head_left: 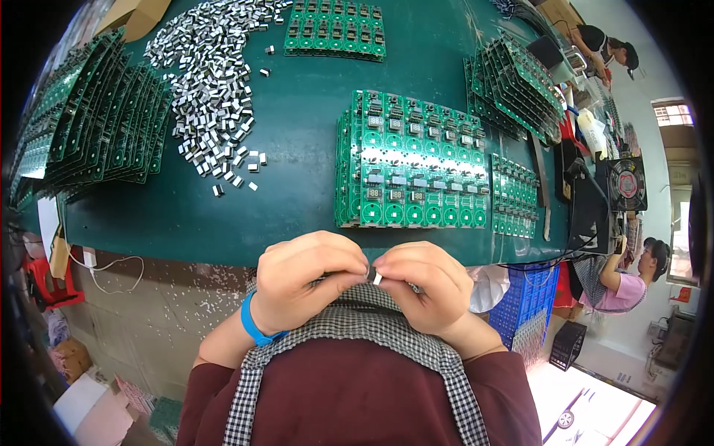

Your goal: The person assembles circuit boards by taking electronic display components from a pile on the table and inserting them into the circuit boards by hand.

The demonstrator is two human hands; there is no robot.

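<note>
My two hands meet just off the table's near edge, fingertips almost touching. A small white-edged digit display (377, 279) is pinched in my right hand (425, 286). Beside it, my left hand (309, 279) is closed in a pinch; whatever its fingertips may hold is hidden. Straight ahead lies a stack of green circuit boards (416, 160). On its top panel, digit displays fill the far row, and three sit at the left of the near row. A heap of loose digit displays (212, 89) spreads over the table to the left.
Tall stacks of circuit boards stand at the left (97, 119) and far right (517, 85). Another panel (335, 30) lies at the back, and smaller boards (515, 195) sit right of the front stack. A fan (626, 183) and a blue crate (524, 297) are at right. Two people work beyond.
</note>
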